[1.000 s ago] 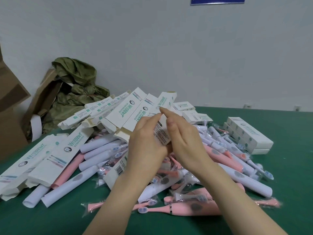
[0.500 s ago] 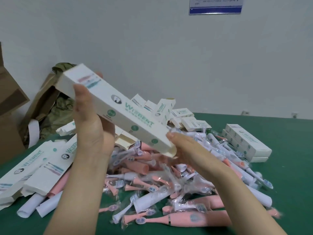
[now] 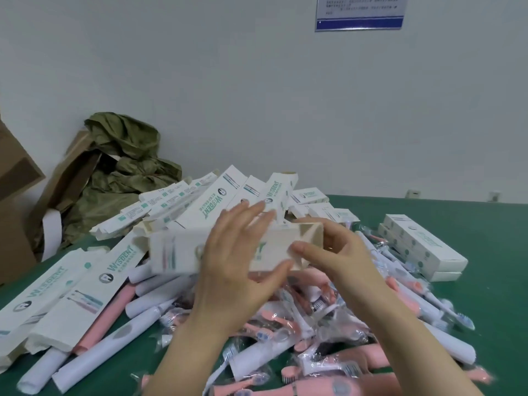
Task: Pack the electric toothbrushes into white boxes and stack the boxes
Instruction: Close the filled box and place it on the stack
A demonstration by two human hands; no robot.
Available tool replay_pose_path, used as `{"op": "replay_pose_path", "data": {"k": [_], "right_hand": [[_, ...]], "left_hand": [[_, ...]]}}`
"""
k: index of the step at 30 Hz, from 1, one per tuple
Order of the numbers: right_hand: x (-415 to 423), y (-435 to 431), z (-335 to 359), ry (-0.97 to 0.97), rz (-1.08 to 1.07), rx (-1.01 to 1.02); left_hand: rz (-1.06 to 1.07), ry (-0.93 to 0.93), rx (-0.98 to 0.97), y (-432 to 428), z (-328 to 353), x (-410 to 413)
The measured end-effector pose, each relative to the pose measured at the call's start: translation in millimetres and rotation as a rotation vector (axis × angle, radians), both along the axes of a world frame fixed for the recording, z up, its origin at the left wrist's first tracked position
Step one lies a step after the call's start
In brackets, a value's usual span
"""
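Brand name "WISDENT" in green capitals, beside a round tooth logo, on the flat box (image 3: 123, 254) and on the far-left box (image 3: 47, 284), both lying on the bench (image 3: 500, 310); the same word runs along the leaning box (image 3: 211, 208) and the upright box (image 3: 273, 191) in the pile. On the raised box (image 3: 174, 252) the green lettering is blurred and partly covered, unreadable. On the stacked boxes (image 3: 423, 244) and the wall notice (image 3: 360, 12) the print is too small to read.
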State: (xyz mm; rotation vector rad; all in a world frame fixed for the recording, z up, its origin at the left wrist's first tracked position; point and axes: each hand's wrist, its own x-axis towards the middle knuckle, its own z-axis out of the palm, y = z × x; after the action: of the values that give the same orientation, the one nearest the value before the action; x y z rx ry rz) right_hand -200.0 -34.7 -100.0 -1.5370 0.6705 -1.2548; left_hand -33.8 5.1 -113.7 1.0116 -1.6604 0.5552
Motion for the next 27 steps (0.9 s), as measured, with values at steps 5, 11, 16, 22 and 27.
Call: {"op": "replay_pose_path", "data": {"k": [5, 11, 16, 22, 27], "right_hand": [[6.4, 4.0, 2.9, -0.097, -0.02, -0.031], [2.2, 1.0, 7.2, -0.216, 0.01, 0.093], [-0.2, 3.8, 0.6, -0.232, 0.027, 0.054], [8.7, 6.0, -13.6, -0.195, 0.015, 0.071], [10.1, 3.6, -6.8, -0.252, 0.055, 0.113]], "left_hand": [[0.01, -0.235, 0.113, -6.6, 11.3, -7.1], [0.008, -0.278, 0.242, -6.2, 18.5, -17.3], [0.046, -0.315, 0.267, 5.7, 20.1, -22.7], [0.062, -0.053, 0.429, 15.7, 32.9, -31.6], [0.123, -0.086, 0.478, 14.4, 40.0, -33.4]]}}
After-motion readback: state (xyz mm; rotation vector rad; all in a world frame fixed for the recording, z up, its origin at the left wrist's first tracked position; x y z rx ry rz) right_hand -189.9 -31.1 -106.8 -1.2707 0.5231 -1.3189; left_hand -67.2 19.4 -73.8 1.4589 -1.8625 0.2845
